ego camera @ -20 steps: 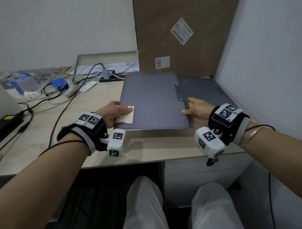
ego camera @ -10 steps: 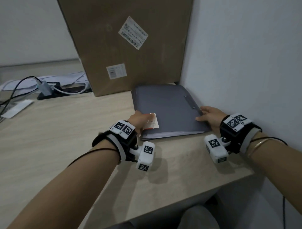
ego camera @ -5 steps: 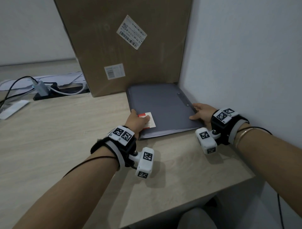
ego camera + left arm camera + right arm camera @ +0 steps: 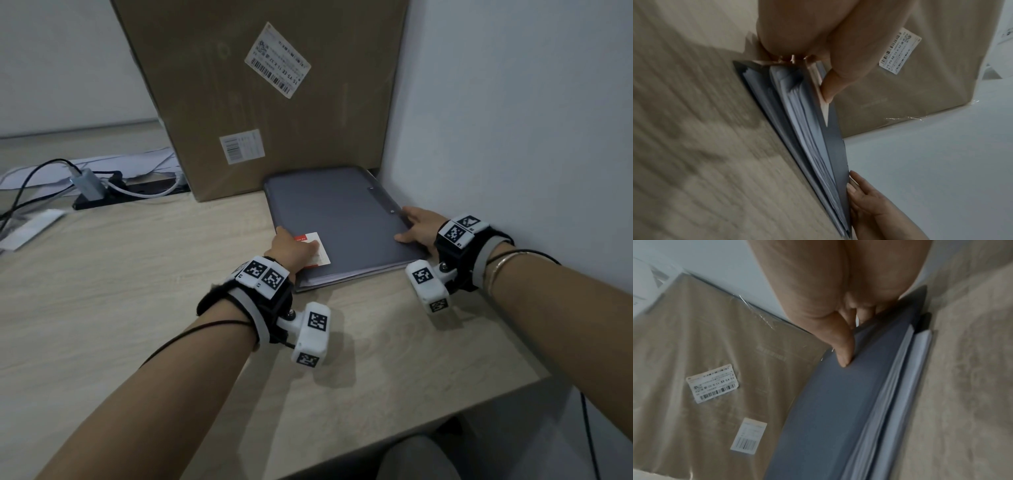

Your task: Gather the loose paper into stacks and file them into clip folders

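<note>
The left hand (image 4: 291,250) pinches the near-left corner of the grey clip folder (image 4: 342,219), which lies on the table (image 4: 137,291) in the far right corner, long axis running near to far; the right hand (image 4: 419,229) pinches its near-right edge.
</note>
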Motion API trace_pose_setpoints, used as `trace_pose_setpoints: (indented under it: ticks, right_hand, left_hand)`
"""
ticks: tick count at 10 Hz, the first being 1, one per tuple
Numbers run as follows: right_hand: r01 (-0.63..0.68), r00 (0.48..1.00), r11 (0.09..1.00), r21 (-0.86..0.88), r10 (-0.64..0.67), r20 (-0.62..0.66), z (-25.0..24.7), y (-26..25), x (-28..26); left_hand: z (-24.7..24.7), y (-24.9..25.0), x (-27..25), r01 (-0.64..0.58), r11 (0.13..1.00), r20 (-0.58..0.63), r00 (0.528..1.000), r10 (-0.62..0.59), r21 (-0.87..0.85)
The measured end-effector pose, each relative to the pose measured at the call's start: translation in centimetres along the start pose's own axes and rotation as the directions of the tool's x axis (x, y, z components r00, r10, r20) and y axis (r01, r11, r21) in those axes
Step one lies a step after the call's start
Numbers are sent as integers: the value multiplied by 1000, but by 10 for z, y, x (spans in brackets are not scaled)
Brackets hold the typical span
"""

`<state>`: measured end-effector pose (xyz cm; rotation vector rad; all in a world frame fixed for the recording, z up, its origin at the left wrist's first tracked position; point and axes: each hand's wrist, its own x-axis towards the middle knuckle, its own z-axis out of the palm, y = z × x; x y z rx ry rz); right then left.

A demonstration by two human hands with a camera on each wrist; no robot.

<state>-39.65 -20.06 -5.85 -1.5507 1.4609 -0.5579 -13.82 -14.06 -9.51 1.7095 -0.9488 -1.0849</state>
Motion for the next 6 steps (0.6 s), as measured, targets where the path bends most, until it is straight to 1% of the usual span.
trace_pose_setpoints:
  ticks: [2,3,4,5,6]
  right_hand:
    - [19,1000,998,-59,-20,-9,1,5,6]
    - [22,999,996,-92,-25,-27,0,10,10]
    - [9,999,988,-154,-17,-47,5,-13,-18]
    - [-6,994,971,-240,-21,-109,7,-26,-36]
    - [20,976,974,-225,-68,-206,9,-34,-52]
  left_hand:
    - [-2,10,-12,-18,997,24,1000,16,77]
    - [-5,13,-15,-11,990,14,1000,9,138]
    - [-8,16,-21,4,998,30,1000,-6,57]
    - [-11,27,-37,20,999,66,998,-17,-41]
    - [-20,31,-45,-33,996,26,999,36,-86]
